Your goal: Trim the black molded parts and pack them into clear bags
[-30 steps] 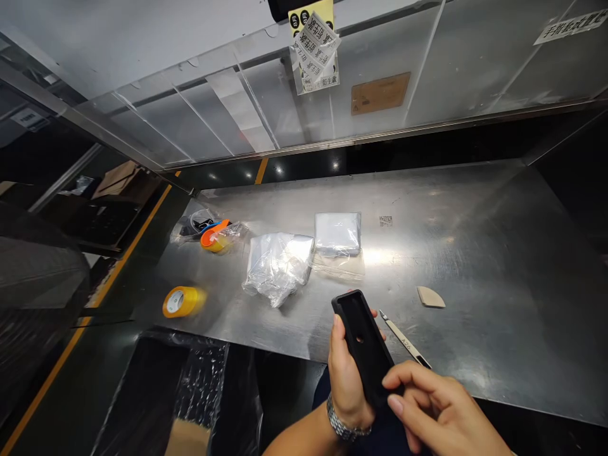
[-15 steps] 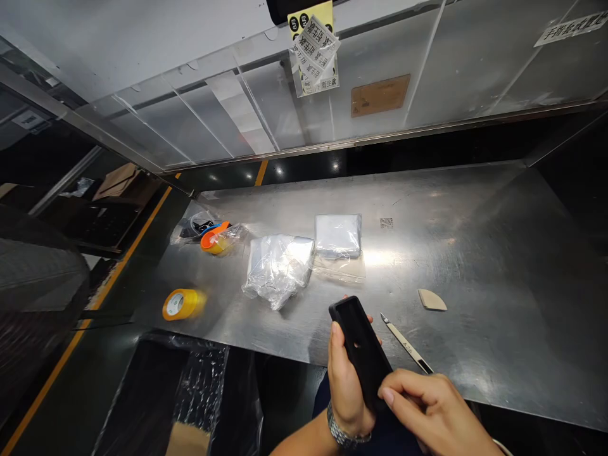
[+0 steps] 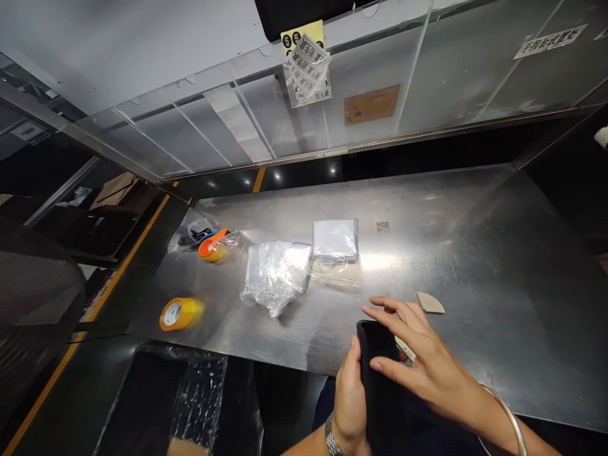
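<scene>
A long, black rectangular case [image 3: 380,392], hollow-looking with a raised rim, rests in my left hand [image 3: 350,396], whose fingers wrap round it from the left and beneath. My right hand [image 3: 422,354] is over the case's right side with its fingers apart. The thumb is at the case, and whether it touches I cannot tell; the other fingers reach past the upper end. Mostly hidden behind my right hand is a slim craft knife [image 3: 406,349] marked A26. Just beyond that hand lies a beige wedge-shaped pad [image 3: 430,303].
The metal table [image 3: 475,240] holds two clear plastic packs, one crumpled [image 3: 278,272] and one flat [image 3: 335,240]. To the left are a yellow tape roll [image 3: 178,314] and a bagged orange tape dispenser [image 3: 211,246]. A plastic-lined container [image 3: 190,392] stands below the front edge.
My right hand has moved up from the case's lower end, and its pinched fingers have spread. The case has shifted right and down, standing more upright in view. The right hand now covers most of the knife.
</scene>
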A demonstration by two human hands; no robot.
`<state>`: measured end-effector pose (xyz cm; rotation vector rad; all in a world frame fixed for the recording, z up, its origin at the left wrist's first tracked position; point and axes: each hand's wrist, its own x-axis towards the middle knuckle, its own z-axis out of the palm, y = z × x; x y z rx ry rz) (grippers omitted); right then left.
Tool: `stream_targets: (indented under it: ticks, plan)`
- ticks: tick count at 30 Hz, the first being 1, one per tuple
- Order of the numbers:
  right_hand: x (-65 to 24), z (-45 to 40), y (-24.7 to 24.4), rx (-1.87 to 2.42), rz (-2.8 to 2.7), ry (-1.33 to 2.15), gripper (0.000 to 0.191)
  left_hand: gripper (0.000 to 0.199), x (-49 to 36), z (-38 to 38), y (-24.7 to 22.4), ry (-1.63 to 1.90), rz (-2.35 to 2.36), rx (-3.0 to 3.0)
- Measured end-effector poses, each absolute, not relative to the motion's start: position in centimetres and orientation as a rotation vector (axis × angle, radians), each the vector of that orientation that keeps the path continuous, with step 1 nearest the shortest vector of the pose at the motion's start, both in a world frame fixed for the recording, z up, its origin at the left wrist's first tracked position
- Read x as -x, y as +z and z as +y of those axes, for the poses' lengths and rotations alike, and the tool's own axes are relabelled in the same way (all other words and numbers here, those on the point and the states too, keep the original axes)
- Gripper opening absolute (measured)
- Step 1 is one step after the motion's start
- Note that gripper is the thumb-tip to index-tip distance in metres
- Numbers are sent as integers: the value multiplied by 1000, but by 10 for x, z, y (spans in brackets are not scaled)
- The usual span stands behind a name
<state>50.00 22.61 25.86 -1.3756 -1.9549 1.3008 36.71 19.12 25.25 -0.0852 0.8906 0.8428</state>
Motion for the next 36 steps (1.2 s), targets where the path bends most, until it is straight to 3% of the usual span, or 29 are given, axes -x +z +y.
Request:
stream_targets:
  ticks: [9, 18, 26, 29, 33, 36]
  plan:
    - [-505, 258, 268, 1151, -2010, 1464, 16, 74, -367, 189, 252, 595, 969, -102]
    - [-510, 265, 270, 1147, -2042, 1515, 18, 76, -372, 190, 248, 539, 1009, -129]
    - [-517, 257, 245, 1370, -1493, 1662, 37, 82, -368, 190, 237, 699, 1051, -271]
    - [-516, 238, 240, 1326, -1654, 1578, 42, 73, -367, 187, 238, 801, 1126, -383]
    - [-511, 225, 235, 1273, -1709, 1337, 29, 62, -370, 183, 232, 974, 980, -554]
    - [-512, 226, 231, 1145, -1596, 1409, 29, 52, -370, 180, 220, 1013, 960, -760]
